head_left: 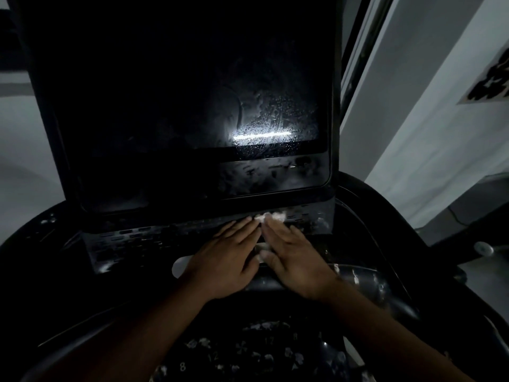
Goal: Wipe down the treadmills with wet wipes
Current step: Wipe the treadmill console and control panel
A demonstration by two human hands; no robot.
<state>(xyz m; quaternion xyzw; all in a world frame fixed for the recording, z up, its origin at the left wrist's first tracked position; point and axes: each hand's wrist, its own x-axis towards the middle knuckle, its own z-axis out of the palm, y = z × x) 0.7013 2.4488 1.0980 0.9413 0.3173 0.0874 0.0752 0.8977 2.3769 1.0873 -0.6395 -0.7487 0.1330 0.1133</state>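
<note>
**Keypad (242, 357), treadmill (55, 271) console, dim light**

1. Keypad, nearest: pale numerals 8, 12 and 17 legible; surface flecked with wet patches.
2. Left hand (225, 260) and right hand (294, 257): side by side, almost touching, fingers straight and flat. Both press on a white wet wipe (271, 216) that shows past the fingertips.
3. Wet wipe: lies on the slotted panel (137, 241) just below the screen (179, 92), right of centre.
4. Screen: dark, with droplets and smears at lower right and one bright bar of reflected light (261, 135).
5. Pale wall (427, 133), right: carries a black-patterned sheet (493, 84).
</note>
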